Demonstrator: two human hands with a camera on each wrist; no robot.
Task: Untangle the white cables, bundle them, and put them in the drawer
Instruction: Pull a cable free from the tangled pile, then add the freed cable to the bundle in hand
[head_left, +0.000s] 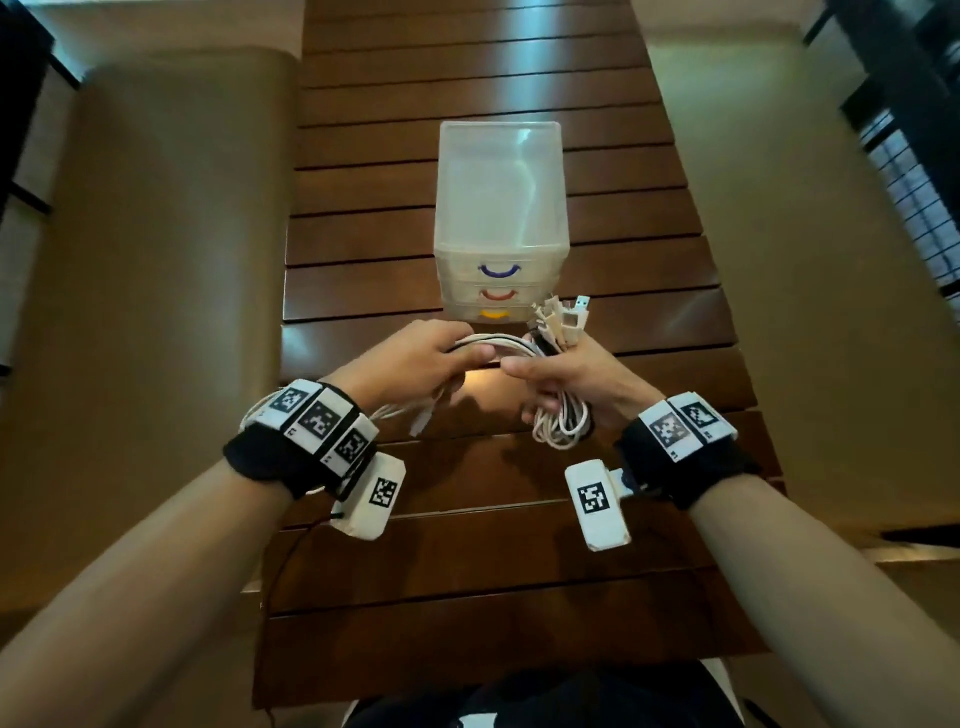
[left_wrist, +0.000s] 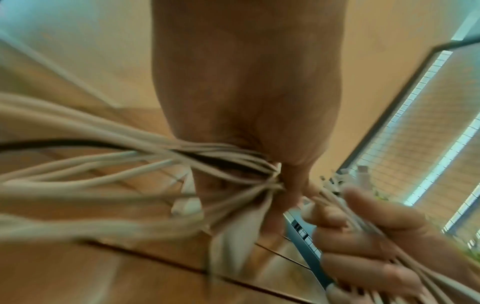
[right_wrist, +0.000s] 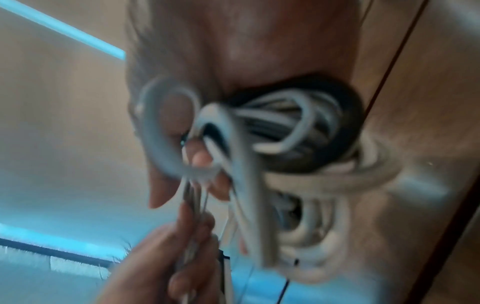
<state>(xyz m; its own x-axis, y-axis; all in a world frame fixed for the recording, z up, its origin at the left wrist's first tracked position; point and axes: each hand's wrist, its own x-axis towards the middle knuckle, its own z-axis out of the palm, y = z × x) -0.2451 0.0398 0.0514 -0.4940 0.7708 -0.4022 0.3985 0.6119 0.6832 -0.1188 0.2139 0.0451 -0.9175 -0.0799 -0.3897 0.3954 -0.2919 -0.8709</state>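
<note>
table: dark brown slatted wood table (head_left: 467, 597), running up the middle of the head view from the bottom edge to the top, with a glossy glare on the far slats.
room: tan walls or panels on both sides of my view; dark window frames with blinds (head_left: 914, 197) at the upper right and a dark strip at the upper left.
drawer unit: translucent plastic drawer unit (head_left: 500, 208) standing on the table in the centre of the frame, its three drawers shut, with a blue handle (head_left: 499, 270) on top, red (head_left: 498, 295) below it and yellow (head_left: 494, 314) lowest.
white cables: white cables (head_left: 511, 344) held above the table just below the drawer unit, plug ends (head_left: 563, 317) fanning up at centre right, loops hanging lower.
left hand: my left hand (head_left: 415, 364) has its fingers curled round the strands.
right hand: my right hand (head_left: 566, 384) is wrapped round the looped bundle.
wrist views: both blurred; i think a dark cable (left_wrist: 78, 144) runs among the white ones.
</note>
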